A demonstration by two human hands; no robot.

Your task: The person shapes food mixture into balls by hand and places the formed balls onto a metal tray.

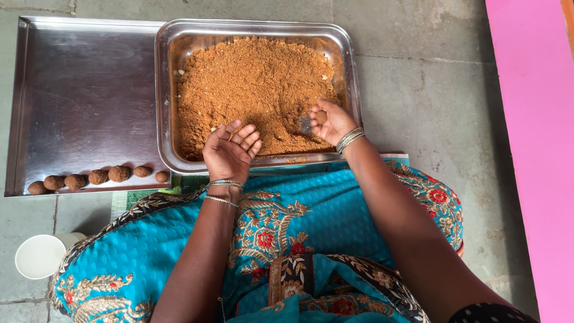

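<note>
Deep steel tray (169, 96), shiny and round-cornered, holds a coarse, sandy brown crumb mixture (251, 84); beside it, a flat steel tray (78, 90) with seven rough brown balls (98, 177) along its near edge. My right hand (330, 121) curls, scooping crumbs at the heap's right. My left hand (230, 151) lies palm-up and loosely spread at the heap's near edge, holding nothing.

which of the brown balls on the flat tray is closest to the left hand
The ball at the right end of the row, nearest the deep tray. It is the smallest of the seven and lies closest to the left hand; the others trail off leftward.
</note>
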